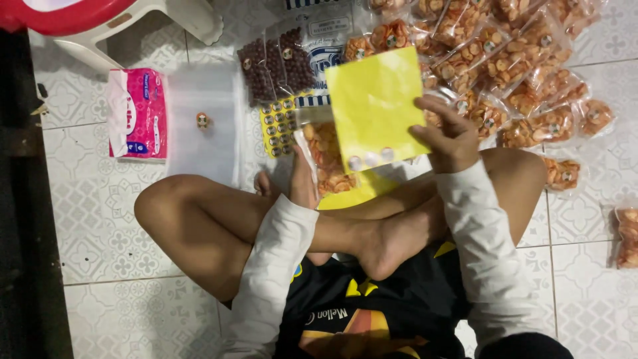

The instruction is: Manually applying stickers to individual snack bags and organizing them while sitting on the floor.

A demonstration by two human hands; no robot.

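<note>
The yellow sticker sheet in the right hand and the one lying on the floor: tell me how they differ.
The held yellow sticker sheet is raised and tilted in the right hand; the floor yellow sticker sheet lies flat. The held one keeps only three round stickers along its lower edge; the floor one is covered in rows. The held one looks larger. Both are yellow.

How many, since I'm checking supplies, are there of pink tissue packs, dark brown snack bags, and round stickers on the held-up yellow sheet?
Pink tissue packs: 1
Dark brown snack bags: 2
Round stickers on the yellow sheet in the right hand: 3
Total: 6
</note>
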